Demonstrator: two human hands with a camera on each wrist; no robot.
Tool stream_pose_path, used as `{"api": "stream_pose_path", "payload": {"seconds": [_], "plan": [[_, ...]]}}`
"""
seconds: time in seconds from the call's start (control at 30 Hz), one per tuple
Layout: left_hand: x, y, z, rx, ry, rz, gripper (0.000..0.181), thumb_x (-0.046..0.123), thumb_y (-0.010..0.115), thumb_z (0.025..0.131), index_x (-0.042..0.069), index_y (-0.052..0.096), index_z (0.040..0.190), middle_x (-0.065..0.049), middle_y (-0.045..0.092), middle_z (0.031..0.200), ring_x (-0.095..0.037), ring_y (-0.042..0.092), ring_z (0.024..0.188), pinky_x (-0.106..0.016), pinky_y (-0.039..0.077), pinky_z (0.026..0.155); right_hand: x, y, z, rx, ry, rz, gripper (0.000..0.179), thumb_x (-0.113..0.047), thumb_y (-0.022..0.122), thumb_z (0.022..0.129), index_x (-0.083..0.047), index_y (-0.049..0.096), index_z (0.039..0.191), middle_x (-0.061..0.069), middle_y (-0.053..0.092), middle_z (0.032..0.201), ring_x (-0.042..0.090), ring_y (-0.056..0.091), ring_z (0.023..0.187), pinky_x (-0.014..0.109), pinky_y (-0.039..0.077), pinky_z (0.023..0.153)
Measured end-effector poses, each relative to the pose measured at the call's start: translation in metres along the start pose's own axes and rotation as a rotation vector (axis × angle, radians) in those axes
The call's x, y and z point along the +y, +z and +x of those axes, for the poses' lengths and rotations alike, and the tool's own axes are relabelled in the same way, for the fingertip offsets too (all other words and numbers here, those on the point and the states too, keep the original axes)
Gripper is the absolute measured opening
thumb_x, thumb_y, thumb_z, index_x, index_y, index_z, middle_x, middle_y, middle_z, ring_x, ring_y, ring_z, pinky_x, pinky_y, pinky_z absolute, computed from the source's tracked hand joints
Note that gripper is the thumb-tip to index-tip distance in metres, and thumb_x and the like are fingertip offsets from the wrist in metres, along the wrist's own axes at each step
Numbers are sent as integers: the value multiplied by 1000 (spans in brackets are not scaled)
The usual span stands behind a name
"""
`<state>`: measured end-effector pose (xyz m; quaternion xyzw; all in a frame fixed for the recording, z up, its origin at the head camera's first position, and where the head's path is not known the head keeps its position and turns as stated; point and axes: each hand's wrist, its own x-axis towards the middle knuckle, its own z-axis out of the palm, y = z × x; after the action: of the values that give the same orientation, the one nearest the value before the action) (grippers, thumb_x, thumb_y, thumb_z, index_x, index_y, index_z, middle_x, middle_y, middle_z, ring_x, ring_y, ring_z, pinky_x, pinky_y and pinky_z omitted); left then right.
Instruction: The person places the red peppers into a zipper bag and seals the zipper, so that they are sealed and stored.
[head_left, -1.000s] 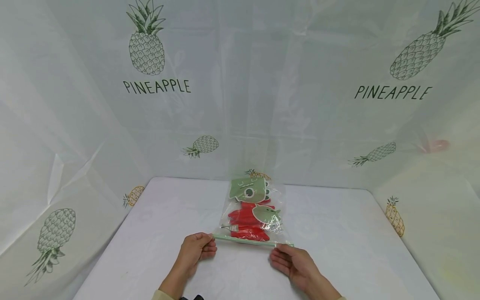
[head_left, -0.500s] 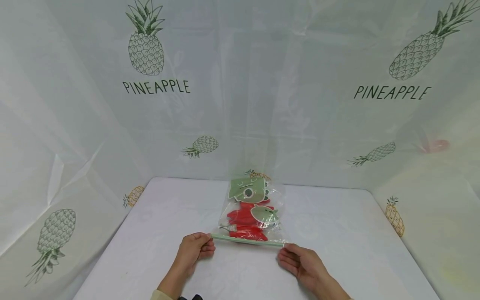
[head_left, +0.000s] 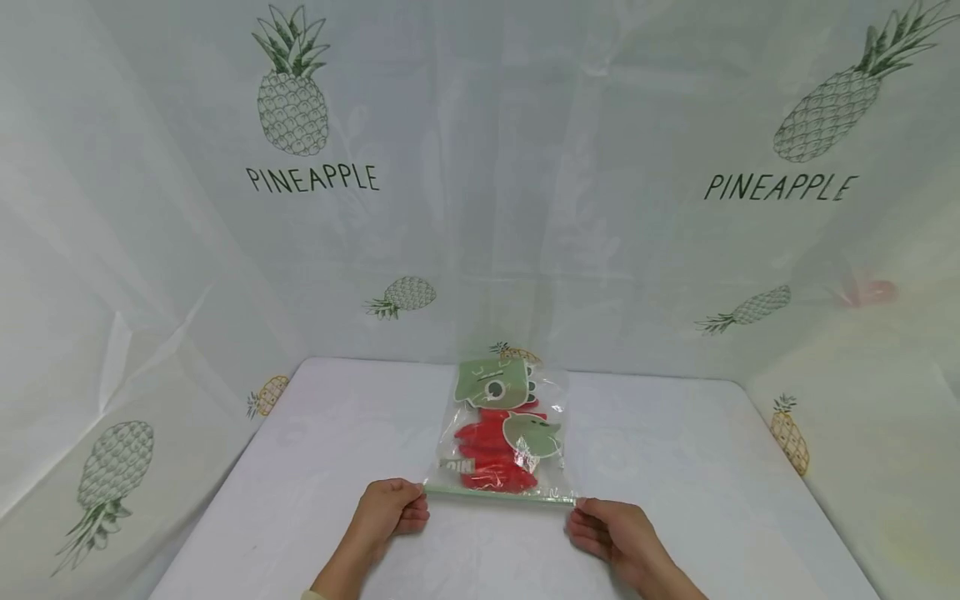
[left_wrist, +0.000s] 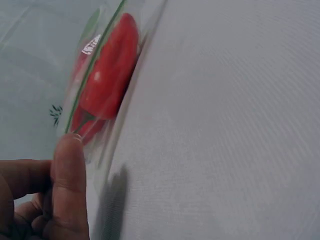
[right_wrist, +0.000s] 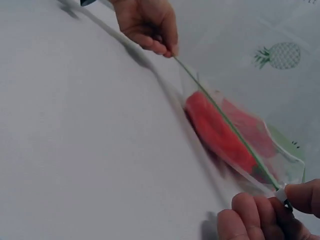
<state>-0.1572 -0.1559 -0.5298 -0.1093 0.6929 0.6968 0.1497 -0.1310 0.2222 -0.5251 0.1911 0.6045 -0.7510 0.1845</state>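
Note:
A clear zip bag (head_left: 553, 392) printed with green cartoon shapes holds several red peppers (head_left: 491, 477), one with a green stem in the left wrist view. Its green zip strip (head_left: 498, 497) faces me, stretched between both hands. My left hand (head_left: 386, 510) pinches the strip's left end with thumb and forefinger. At the right end my right hand (head_left: 618, 533) pinches a small white slider (right_wrist: 281, 194) between thumb and bent fingers. Seen from the right wrist, the strip runs straight from the left hand (right_wrist: 150, 25) down to the slider.
The bag's zip end is over a white-covered table (head_left: 300, 450). Behind it and at both sides hang pale curtains (head_left: 525, 208) with pineapple prints. A faint red shape (head_left: 873, 292) shows through the right-hand curtain.
My right hand has slid rightward along the green strip to its right end, with the slider. The zip end of the bag has come slightly lower in the head view. My left hand keeps its pinch.

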Motion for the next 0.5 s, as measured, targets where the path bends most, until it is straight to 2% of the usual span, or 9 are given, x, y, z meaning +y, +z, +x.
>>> {"api": "stream_pose_path", "payload": {"seconds": [0.07, 0.2, 0.5], "plan": [[-2, -1, -2, 6, -11, 29, 23, 10, 64, 103, -12, 68, 99, -8, 72, 79, -14, 73, 68, -29, 66, 65, 1, -1, -2, -16, 6, -37, 32, -15, 68, 101, 12, 66, 118, 11, 78, 96, 20, 77, 90, 38, 66, 88], [-3, -1, -5, 5, -21, 51, 22, 8, 63, 102, -13, 68, 98, -7, 71, 77, -13, 73, 65, -28, 65, 63, 3, -1, -3, -9, 23, -36, 32, -14, 67, 101, 12, 66, 118, 11, 78, 95, 19, 77, 89, 37, 66, 87], [-9, -3, -7, -44, -54, 23, 25, 12, 64, 104, -12, 68, 100, -7, 71, 79, -13, 74, 68, -29, 66, 66, 7, -4, -3, 11, 45, -35, 37, -15, 69, 101, 15, 62, 122, 12, 78, 96, 20, 78, 89, 38, 66, 87]]}}
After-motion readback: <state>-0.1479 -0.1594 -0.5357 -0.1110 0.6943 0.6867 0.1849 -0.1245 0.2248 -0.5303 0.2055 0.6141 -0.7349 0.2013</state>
